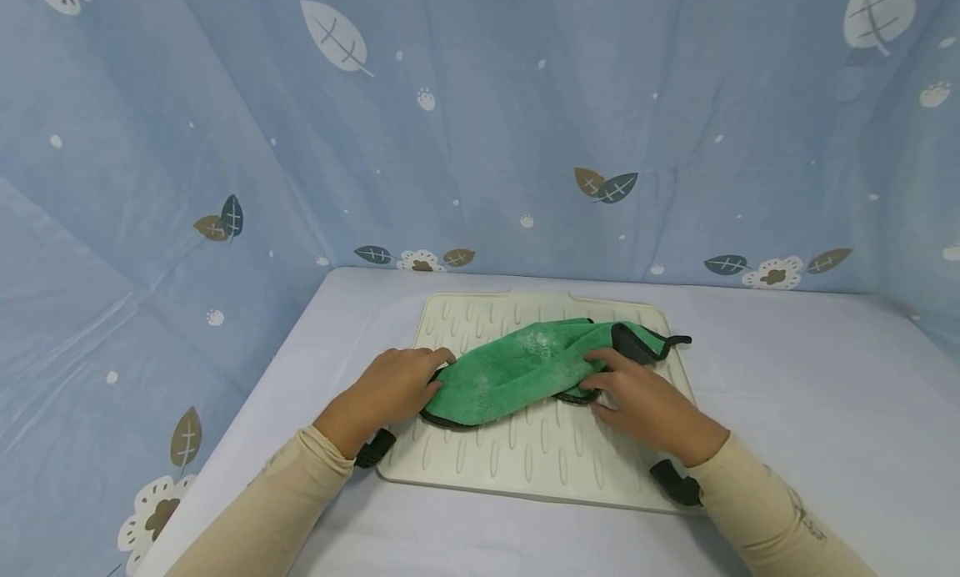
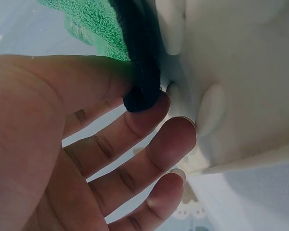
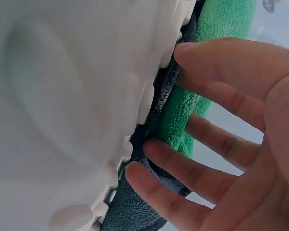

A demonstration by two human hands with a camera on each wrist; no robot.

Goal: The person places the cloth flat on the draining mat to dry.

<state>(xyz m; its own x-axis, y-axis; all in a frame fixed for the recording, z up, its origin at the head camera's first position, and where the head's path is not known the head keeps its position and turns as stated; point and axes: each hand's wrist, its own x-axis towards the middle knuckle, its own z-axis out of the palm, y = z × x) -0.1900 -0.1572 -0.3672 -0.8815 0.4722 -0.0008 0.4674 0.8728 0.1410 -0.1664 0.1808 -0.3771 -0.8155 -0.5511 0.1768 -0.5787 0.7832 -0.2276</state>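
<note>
A green towel (image 1: 517, 368) with black edging and a dark grey underside lies rumpled across a cream ridged mat (image 1: 495, 460). On its left end, my left hand (image 1: 401, 383) pinches the dark-edged corner between thumb and index finger, as the left wrist view shows; the other fingers extend near the mat. My right hand (image 1: 647, 402) touches the towel's right part, its fingers spread and lightly bent against the green pile and the dark grey underside (image 3: 139, 207). A black hanging loop (image 1: 680, 339) sticks out past the mat's right edge.
The mat lies on a white-covered table (image 1: 810, 393). Blue curtains (image 1: 487, 127) with leaf and flower prints stand behind and at both sides. Black straps (image 1: 675, 483) sit at both wrists, below beige sleeves (image 1: 765, 510).
</note>
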